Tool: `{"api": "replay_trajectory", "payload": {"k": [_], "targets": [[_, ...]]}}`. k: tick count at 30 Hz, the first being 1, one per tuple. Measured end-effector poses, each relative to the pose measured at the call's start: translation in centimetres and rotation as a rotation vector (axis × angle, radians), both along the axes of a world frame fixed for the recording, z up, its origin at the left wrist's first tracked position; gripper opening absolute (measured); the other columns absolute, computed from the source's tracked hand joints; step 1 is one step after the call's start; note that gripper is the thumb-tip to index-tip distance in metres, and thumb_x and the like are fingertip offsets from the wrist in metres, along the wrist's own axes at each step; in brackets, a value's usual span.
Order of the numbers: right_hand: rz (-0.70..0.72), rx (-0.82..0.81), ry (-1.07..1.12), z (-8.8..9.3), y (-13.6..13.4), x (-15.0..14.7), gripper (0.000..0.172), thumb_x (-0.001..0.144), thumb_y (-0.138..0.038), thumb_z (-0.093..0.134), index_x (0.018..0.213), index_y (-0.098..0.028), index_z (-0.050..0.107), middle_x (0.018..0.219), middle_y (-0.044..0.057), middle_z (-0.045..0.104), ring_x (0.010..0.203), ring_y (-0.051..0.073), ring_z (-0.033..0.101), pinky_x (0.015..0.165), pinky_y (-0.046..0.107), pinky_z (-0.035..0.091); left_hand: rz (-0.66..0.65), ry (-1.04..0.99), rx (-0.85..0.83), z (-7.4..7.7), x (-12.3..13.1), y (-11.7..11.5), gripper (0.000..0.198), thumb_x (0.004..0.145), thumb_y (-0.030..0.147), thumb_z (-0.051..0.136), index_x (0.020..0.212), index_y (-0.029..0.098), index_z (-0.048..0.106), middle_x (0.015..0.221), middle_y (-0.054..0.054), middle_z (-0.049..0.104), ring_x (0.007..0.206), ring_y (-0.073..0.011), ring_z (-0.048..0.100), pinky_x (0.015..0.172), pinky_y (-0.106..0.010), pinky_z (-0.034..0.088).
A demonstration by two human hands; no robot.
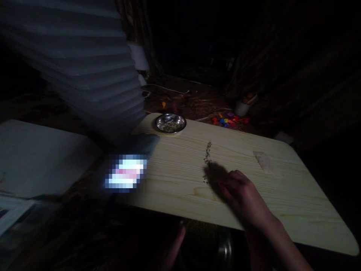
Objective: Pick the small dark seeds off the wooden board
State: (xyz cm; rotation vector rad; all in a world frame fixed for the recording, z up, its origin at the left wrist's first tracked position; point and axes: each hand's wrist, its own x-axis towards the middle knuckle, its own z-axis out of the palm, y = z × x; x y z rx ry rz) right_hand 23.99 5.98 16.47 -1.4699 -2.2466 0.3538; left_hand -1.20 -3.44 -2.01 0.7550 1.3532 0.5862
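Observation:
My right hand (241, 190) is over the light wooden table, its fingers pinched together and pointing down-left. Whatever they may hold is too small and dark to make out. Just beyond the fingertips, a thin line of small dark grains (208, 152) runs across the tabletop (175, 169). In deep shadow below the table's near edge shows what seems to be part of my left hand (177, 242); its fingers are mostly hidden. Beside it stands a shiny metal vessel (225, 246) with greenish contents, only partly visible.
A steel bowl (171, 123) with some greenish grains sits at the table's far left corner. A pale grain patch (265, 162) lies to the right. A lit screen (125, 173) and dark cloth (141, 143) are at the left edge. Colourful toys (229, 120) lie on the floor beyond.

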Motion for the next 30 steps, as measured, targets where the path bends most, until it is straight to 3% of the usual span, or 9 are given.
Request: {"api": "replay_trajectory", "payload": {"k": [9, 18, 19, 20, 25, 28, 30], "targets": [[0.027, -0.043, 0.01, 0.4, -1.3, -0.2, 0.023, 0.091, -0.02, 0.053, 0.103, -0.024, 0.073, 0.092, 0.007, 0.067, 0.086, 0.024, 0.06, 0.077, 0.04, 0.05, 0.054, -0.024, -0.036, 1.4, 0.5, 0.1, 0.049, 0.09, 0.032, 0.051, 0.131, 0.005, 0.057, 0.145, -0.01, 0.041, 0.138, -0.0234, 0.035, 0.119, -0.036, 0.021], [0.007, -0.05, 0.063, 0.6, -2.5, 0.5, 0.021, 0.093, -0.019, 0.052, 0.101, -0.025, 0.072, 0.087, 0.006, 0.065, 0.085, 0.023, 0.059, 0.074, 0.037, 0.049, 0.115, -0.015, -0.132, 5.2, 0.9, 1.1, 0.046, 0.095, 0.025, 0.047, 0.132, -0.001, 0.048, 0.145, -0.011, 0.039, 0.138, -0.0235, 0.035, 0.12, -0.039, 0.022], [-0.004, -0.054, 0.064, 0.6, -2.6, 0.6, 0.021, 0.093, -0.02, 0.052, 0.1, -0.024, 0.071, 0.086, 0.007, 0.064, 0.085, 0.023, 0.059, 0.074, 0.037, 0.049, 0.143, -0.055, -0.176, 5.5, 0.9, 1.2, 0.044, 0.096, 0.023, 0.045, 0.133, 0.0, 0.046, 0.144, -0.012, 0.039, 0.136, -0.022, 0.039, 0.117, -0.038, 0.029], [-0.012, -0.062, 0.065, 0.5, -2.7, 0.7, 0.02, 0.094, -0.02, 0.052, 0.099, -0.024, 0.071, 0.086, 0.007, 0.064, 0.085, 0.023, 0.059, 0.074, 0.037, 0.049, 0.158, -0.085, -0.165, 5.7, 0.9, 1.3, 0.043, 0.094, 0.02, 0.048, 0.131, 0.0, 0.047, 0.145, -0.012, 0.039, 0.136, -0.0222, 0.038, 0.118, -0.037, 0.028], [-0.025, -0.083, 0.057, 0.1, -3.0, 0.9, 0.02, 0.094, -0.022, 0.051, 0.095, -0.022, 0.071, 0.088, 0.008, 0.064, 0.087, 0.024, 0.058, 0.077, 0.038, 0.048, 0.059, 0.023, -0.095, 4.5, 0.6, 1.0, 0.039, 0.095, 0.023, 0.044, 0.128, 0.001, 0.05, 0.14, -0.012, 0.042, 0.132, -0.0233, 0.042, 0.115, -0.038, 0.033], [-0.032, -0.077, 0.055, -0.1, -3.0, 1.0, 0.021, 0.094, -0.022, 0.051, 0.098, -0.023, 0.071, 0.088, 0.008, 0.064, 0.086, 0.024, 0.058, 0.075, 0.039, 0.048, 0.095, -0.038, -0.062, 3.6, 0.3, 0.8, 0.031, 0.092, 0.014, 0.046, 0.12, 0.002, 0.053, 0.137, -0.012, 0.045, 0.128, -0.023, 0.045, 0.112, -0.036, 0.037], [-0.039, -0.079, 0.061, -0.1, -3.2, 1.1, 0.021, 0.094, -0.023, 0.051, 0.099, -0.023, 0.071, 0.088, 0.008, 0.063, 0.086, 0.024, 0.059, 0.075, 0.039, 0.049, 0.115, -0.071, -0.078, 3.8, 0.3, 0.9, 0.028, 0.093, 0.012, 0.044, 0.118, 0.003, 0.053, 0.133, -0.012, 0.047, 0.125, -0.0223, 0.048, 0.108, -0.033, 0.044]]}}
